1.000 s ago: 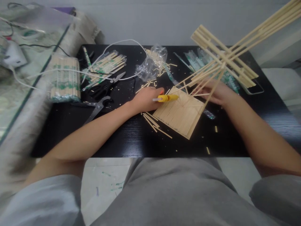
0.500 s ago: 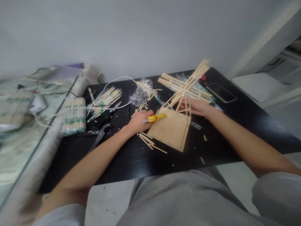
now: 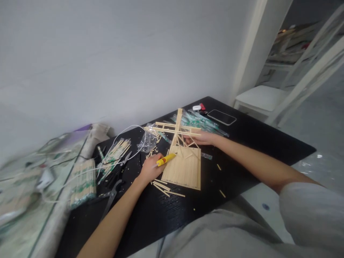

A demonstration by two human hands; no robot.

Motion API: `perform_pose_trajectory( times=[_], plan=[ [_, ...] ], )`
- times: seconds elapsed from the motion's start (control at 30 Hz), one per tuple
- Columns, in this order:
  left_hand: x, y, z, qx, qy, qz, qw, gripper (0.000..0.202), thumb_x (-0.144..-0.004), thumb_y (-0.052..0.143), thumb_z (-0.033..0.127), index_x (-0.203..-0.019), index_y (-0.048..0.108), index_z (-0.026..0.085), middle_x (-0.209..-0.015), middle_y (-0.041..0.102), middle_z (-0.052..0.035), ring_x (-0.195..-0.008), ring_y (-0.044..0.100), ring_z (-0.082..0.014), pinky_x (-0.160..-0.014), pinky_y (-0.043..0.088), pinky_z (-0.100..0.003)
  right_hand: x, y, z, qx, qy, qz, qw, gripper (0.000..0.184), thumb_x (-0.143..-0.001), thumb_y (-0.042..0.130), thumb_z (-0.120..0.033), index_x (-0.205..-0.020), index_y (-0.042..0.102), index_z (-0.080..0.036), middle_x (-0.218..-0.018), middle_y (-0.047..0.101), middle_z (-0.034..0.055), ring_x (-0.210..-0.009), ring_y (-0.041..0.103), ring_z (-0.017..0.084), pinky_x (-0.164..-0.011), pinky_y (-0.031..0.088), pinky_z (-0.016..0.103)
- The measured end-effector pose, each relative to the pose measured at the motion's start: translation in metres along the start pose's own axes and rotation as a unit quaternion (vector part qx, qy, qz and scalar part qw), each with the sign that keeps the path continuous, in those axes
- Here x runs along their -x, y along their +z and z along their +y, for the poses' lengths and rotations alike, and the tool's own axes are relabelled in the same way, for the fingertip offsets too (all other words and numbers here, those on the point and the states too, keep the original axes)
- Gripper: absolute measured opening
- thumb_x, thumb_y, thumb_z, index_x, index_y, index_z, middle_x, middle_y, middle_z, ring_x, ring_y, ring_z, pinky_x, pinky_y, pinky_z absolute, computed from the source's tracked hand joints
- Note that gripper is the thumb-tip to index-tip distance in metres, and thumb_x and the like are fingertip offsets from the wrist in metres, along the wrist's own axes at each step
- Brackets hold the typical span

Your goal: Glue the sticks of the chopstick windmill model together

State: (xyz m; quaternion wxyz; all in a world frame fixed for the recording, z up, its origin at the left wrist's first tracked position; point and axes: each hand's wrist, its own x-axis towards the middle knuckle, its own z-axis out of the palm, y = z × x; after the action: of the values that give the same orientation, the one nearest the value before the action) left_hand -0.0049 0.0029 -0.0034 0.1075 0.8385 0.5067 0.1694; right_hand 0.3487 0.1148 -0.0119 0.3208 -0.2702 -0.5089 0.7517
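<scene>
My left hand (image 3: 151, 167) is closed around a slim yellow tube (image 3: 167, 159) with a red mark, its tip pointing over the stick model. The stick model (image 3: 182, 172) is made of pale wooden sticks, with a flat panel of sticks laid side by side at the front. Crossed stick arms (image 3: 177, 130) like windmill blades rise at its far end. Behind these, on the right, my right hand (image 3: 202, 138) grips the model's stick frame; some of its fingers are hidden. Loose sticks (image 3: 162, 188) lie beside the panel's near left corner.
On the left of the black table (image 3: 258, 154) lie scissors (image 3: 125, 161), pliers (image 3: 111, 195), wrapped chopstick bundles (image 3: 83, 182) and a white cable (image 3: 118, 132). Stick offcuts and a clear plastic bag (image 3: 147, 141) sit behind. A phone (image 3: 221, 117) and wrappers (image 3: 200, 122) lie at the back right.
The view has swung to the right and up. The model has turned a little, its blades now forming a more upright cross. Both hands keep their hold.
</scene>
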Motion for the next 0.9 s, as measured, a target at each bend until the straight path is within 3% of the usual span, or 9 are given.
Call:
perform_pose_trajectory(
  times=[0.73, 0.9],
  plan=[
    [-0.0007, 0.0016, -0.0003, -0.005, -0.024, -0.014, 1.0, 0.008, -0.102, 0.074, 0.029, -0.096, 0.07, 0.027, -0.093, 0.082, -0.0052, -0.094, 0.082, -0.0266, -0.086, 0.056, -0.034, -0.0023, 0.0001, 0.0027, -0.013, -0.007, 0.005, 1.0, 0.047, -0.096, 0.112, -0.04, -0.09, 0.07, -0.021, -0.072, 0.072, -0.0017, -0.073, 0.077, 0.017, -0.084, 0.073, 0.033],
    [-0.0005, 0.0015, -0.0003, -0.003, -0.018, -0.01, 1.0, 0.008, -0.103, 0.076, 0.028, -0.097, 0.07, 0.028, -0.093, 0.082, -0.0042, -0.094, 0.082, -0.0256, -0.086, 0.056, -0.033, -0.0027, -0.0004, 0.0029, -0.014, -0.007, 0.003, 1.0, 0.043, -0.097, 0.111, -0.038, -0.093, 0.072, -0.021, -0.073, 0.075, -0.0004, -0.072, 0.078, 0.018, -0.084, 0.073, 0.033]
  ],
)
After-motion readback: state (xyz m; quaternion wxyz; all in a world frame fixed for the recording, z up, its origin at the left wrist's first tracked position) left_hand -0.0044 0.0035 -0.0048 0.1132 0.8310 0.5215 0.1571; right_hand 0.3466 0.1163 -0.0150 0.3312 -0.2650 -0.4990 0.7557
